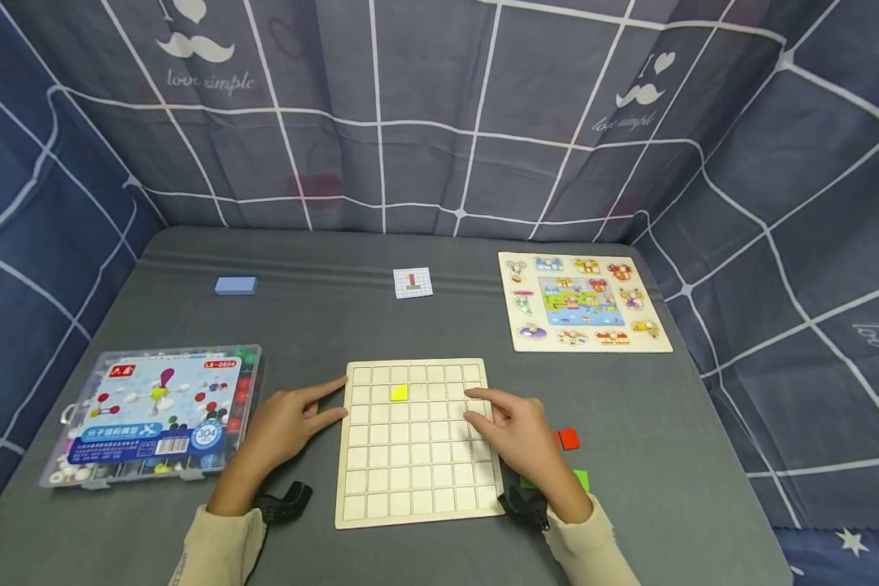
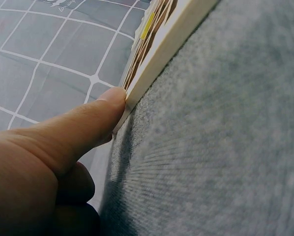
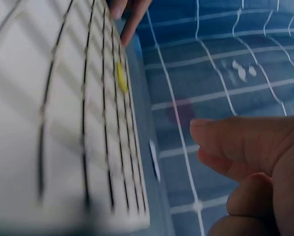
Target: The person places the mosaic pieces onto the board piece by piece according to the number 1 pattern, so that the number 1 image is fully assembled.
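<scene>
A wooden grid board (image 1: 410, 456) lies in the middle of the table in the head view. One yellow square tile (image 1: 399, 393) sits in a cell of its second row. My left hand (image 1: 282, 427) touches the board's left edge with thumb and forefinger spread; the left wrist view has the thumb (image 2: 98, 110) against the side wall. Over the right edge of the board hovers my right hand (image 1: 520, 431), thumb and forefinger apart with nothing between them. Red tiles (image 1: 569, 439) and green tiles (image 1: 582, 480) lie beside the right wrist, partly hidden by it.
At the left lies a clear plastic case (image 1: 154, 407) of molecule-model parts. Farther back are a blue block (image 1: 236, 286) and a small pattern card (image 1: 413, 282). A wooden picture puzzle (image 1: 518, 325) lies at the back right. Checked curtains (image 1: 425, 163) surround the table.
</scene>
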Tool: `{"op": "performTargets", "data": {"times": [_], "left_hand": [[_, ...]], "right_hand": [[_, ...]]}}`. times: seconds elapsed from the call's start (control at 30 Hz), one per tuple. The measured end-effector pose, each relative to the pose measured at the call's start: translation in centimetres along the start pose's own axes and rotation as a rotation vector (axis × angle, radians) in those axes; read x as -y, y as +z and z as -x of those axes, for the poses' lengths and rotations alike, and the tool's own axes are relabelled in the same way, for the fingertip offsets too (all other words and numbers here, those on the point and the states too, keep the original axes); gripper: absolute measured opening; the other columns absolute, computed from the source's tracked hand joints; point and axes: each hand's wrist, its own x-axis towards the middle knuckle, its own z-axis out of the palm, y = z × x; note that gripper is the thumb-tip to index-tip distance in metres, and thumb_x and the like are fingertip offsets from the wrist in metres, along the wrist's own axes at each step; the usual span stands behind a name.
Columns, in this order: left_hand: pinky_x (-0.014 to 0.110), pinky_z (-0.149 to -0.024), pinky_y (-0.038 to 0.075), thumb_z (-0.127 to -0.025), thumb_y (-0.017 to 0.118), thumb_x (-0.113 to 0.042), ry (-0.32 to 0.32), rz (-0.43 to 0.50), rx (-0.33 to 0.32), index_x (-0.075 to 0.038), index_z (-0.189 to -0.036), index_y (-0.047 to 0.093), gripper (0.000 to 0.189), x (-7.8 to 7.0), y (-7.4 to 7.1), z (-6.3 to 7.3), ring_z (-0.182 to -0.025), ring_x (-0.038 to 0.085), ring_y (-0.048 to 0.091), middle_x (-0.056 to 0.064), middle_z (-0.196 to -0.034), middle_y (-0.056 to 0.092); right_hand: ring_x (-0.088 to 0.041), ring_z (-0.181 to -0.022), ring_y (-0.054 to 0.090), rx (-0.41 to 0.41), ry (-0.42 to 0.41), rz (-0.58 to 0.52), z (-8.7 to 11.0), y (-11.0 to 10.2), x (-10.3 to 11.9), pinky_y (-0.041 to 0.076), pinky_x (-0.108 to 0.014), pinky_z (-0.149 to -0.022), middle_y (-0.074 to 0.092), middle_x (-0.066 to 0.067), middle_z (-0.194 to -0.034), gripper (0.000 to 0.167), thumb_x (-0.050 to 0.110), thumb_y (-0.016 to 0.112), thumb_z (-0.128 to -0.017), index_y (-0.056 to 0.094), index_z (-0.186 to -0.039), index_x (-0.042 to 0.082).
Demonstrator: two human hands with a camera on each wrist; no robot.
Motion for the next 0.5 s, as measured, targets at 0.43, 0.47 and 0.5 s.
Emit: {"op": "performTargets", "data": {"times": [0.43,0.47,0.5], "left_hand": [[0.027,-0.049,0.026,-0.094,0.073,-0.046,0.005,-0.006,0.008,-0.024,-0.144,0.063,0.055,0.1,0.0,-0.1,-0.049,0.008,0.027,-0.006,-0.055,0.039],[0.027,-0.049,0.026,-0.094,0.073,-0.045,0.005,-0.006,0.008,-0.024,-0.143,0.063,0.055,0.1,0.0,-0.1,-0.049,0.008,0.027,-0.006,-0.055,0.039],[0.027,-0.049,0.026,-0.094,0.073,-0.045,0.004,-0.006,0.009,-0.024,-0.143,0.063,0.055,0.1,0.0,-0.1,-0.049,0.008,0.027,-0.006,-0.055,0.039]], "right_hand": [[0.005,-0.050,0.019,-0.104,0.107,0.123,5.2,-4.3,-4.1,0.024,-0.021,-0.044,0.027,0.018,-0.057,0.025,0.016,0.087,-0.083,0.080,-0.108,0.015],[0.005,-0.050,0.020,-0.116,0.114,0.137,5.3,-4.6,-4.3,0.023,-0.021,-0.044,0.027,0.018,-0.058,0.026,0.016,0.088,-0.082,0.081,-0.107,0.016],[0.005,-0.051,0.020,-0.127,0.121,0.150,5.5,-4.9,-4.4,0.023,-0.020,-0.044,0.027,0.018,-0.058,0.026,0.015,0.089,-0.081,0.081,-0.106,0.016]]}}
